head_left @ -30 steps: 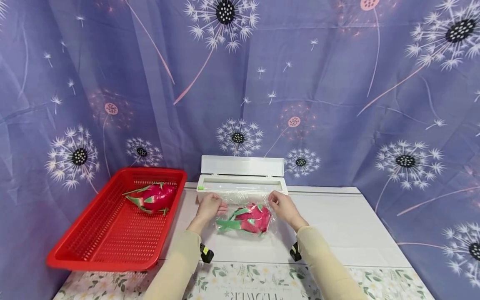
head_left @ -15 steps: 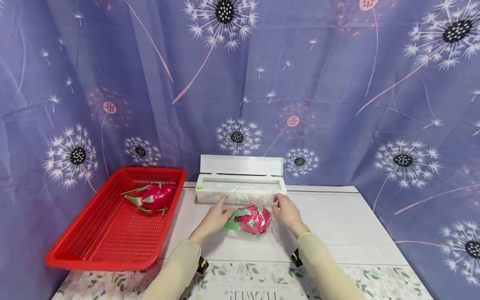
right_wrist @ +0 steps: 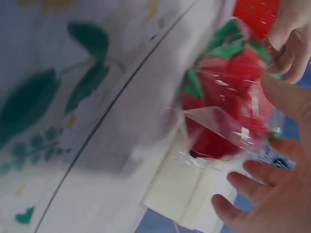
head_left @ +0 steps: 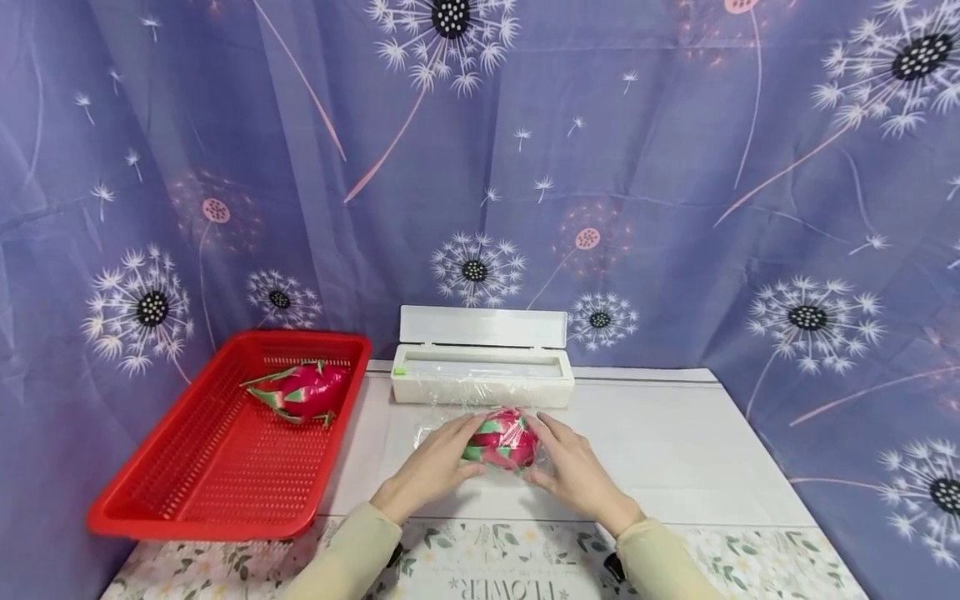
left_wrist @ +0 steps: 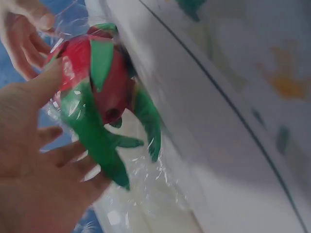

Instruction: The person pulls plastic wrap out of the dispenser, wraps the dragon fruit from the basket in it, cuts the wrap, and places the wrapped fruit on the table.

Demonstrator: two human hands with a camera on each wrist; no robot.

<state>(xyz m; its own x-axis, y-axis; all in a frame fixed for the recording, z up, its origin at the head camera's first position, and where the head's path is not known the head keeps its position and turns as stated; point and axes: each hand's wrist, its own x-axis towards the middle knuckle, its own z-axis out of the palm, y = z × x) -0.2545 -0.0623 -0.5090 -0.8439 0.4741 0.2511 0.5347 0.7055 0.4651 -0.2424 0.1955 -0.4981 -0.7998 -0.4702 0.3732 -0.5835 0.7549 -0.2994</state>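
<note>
A pink dragon fruit with green leaf tips lies in clear cling film on the white table, between my two hands. On its left side is my left hand, thumb near me and fingers on the far side. The left wrist view has those fingers spread beside the green leaves, with the thumb over the red skin. My right hand flanks the fruit's other end, its fingers loosely spread in the right wrist view. Film bunches out past the left fingers toward the box.
Behind the fruit stands a white cling film box, lid raised. A red plastic basket at the left holds another dragon fruit. A floral cloth covers the table's near edge, and a blue dandelion curtain hangs behind.
Both hands have left the film edges near the box and come down toward me, round the two ends of the dragon fruit. The film now lies gathered closer over it.
</note>
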